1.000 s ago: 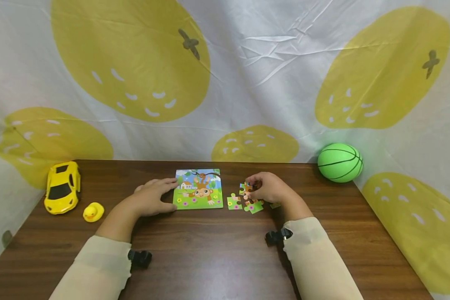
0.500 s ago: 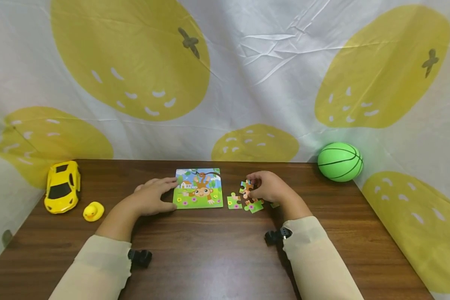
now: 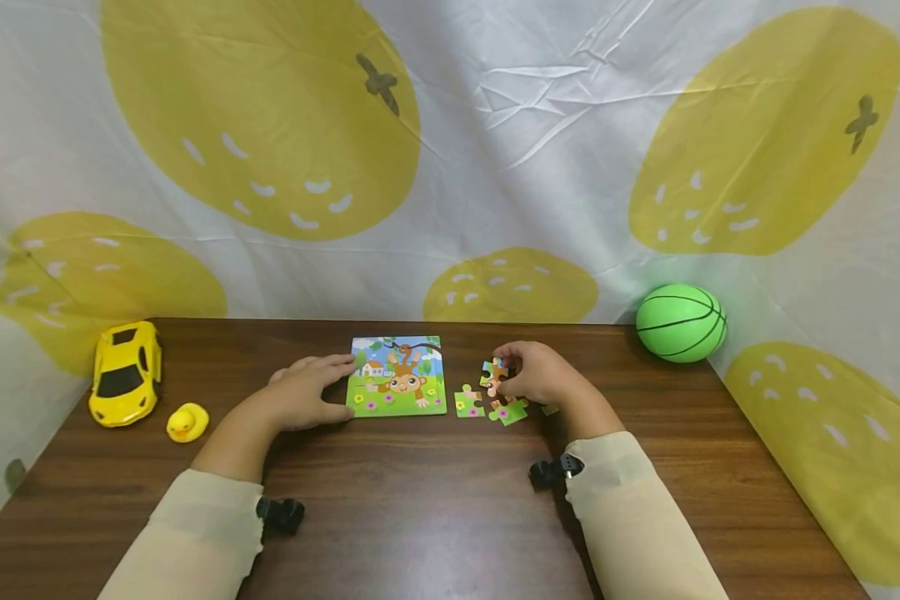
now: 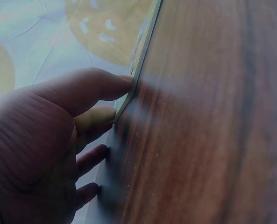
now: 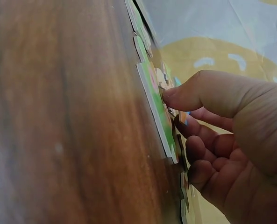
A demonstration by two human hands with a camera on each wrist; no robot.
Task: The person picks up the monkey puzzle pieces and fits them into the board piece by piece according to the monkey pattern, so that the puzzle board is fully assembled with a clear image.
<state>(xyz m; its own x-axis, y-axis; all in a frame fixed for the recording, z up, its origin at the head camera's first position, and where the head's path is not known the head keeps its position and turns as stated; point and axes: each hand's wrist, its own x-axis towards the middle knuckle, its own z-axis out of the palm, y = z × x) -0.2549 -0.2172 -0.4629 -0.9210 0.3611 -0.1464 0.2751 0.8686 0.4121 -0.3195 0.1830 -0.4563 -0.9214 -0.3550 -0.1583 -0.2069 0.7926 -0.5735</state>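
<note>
My left hand [image 3: 307, 396] lies at the left side of a square picture board [image 3: 393, 404], printed with a hanging monkey. Its thumb and index finger touch the board's edge near one corner, as the left wrist view shows; the other fingers are spread loosely on the table. Over several jigsaw pieces just right of the board, my right hand [image 3: 546, 377] pinches a jigsaw piece [image 3: 491, 371] between thumb and fingers. A green piece with a yellow flower [image 3: 468, 405] and a green piece with a pink flower [image 3: 512, 413] lie beside it. The fingers partly hide the held piece.
A yellow toy car [image 3: 125, 375] and a yellow rubber duck [image 3: 187, 423] stand at the left of the brown wooden table [image 3: 405, 517]. Near the back right corner sits a green ball [image 3: 681, 323]. A fabric with yellow fruit prints hangs behind.
My right hand has shifted slightly up and to the right, and the pinched jigsaw piece moved a little with it. The left hand and the board have stayed in place.
</note>
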